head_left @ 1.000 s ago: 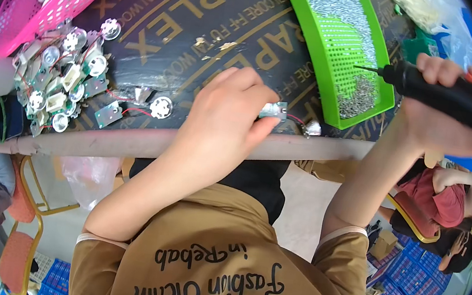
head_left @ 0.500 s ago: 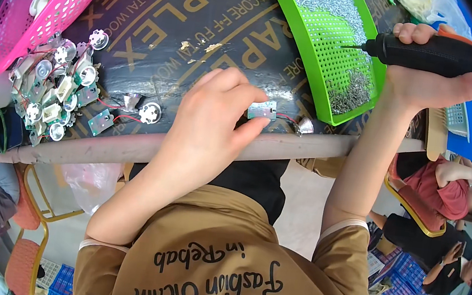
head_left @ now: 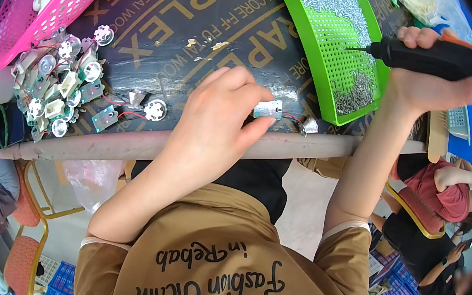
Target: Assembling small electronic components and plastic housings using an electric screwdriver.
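Note:
My left hand [head_left: 216, 113] pinches a small green circuit board [head_left: 268, 109] between thumb and forefinger, near the table's front edge. A red wire joins that board to a small silver reflector cup [head_left: 310, 126] lying to its right. My right hand [head_left: 426, 88] is wrapped round a black and orange electric screwdriver [head_left: 421, 58], held level with its bit pointing left. The bit's tip is over a bright green perforated tray [head_left: 320, 93]; whether it touches anything there I cannot tell. Loose screws [head_left: 353, 94] are heaped in the tray's near end, with many more at the far end.
Left on the dark printed tabletop [head_left: 168, 51] is a pile of wired boards and lamp cups [head_left: 61, 85]. A pink basket [head_left: 82, 5] of white parts leans behind it. A padded grey rail [head_left: 148, 140] runs along the front edge. Other people [head_left: 448, 191] sit at the right.
The thumb and forefinger of my left hand have closed onto the circuit board. The screwdriver stays over the green tray; the whole view has shifted slightly.

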Demonstrator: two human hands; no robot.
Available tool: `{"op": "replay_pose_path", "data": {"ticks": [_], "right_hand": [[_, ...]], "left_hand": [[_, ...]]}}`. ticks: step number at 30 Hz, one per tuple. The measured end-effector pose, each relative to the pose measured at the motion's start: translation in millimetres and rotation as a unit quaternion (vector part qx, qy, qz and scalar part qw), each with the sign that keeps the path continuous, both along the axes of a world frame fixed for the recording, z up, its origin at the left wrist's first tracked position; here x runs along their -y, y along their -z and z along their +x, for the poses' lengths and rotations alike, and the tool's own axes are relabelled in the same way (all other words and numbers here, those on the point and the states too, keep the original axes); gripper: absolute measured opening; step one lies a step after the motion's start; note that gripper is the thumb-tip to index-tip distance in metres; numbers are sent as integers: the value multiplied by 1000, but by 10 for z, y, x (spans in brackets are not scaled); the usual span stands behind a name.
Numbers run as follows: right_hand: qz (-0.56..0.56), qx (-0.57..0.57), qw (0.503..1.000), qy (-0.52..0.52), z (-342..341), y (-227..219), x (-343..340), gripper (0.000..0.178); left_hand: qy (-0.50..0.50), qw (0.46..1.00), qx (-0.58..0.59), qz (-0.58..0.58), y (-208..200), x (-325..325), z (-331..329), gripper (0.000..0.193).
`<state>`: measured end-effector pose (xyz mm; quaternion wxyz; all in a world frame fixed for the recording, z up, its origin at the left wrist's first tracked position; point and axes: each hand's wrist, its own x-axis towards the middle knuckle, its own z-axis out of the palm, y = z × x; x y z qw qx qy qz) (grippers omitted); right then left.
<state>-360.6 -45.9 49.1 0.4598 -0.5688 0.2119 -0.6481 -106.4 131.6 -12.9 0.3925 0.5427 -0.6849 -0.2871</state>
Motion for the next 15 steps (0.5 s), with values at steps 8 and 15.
{"op": "replay_pose_path", "data": {"ticks": [8, 15], "right_hand": [[-59, 59, 995, -62, -32, -351, -659, 75], [-90, 54, 994, -31, 793, -96, -1381, 75]], "left_hand": [[-4, 1000, -6, -20, 27, -15, 32, 25], [7, 999, -2, -46, 24, -16, -1, 26]]}}
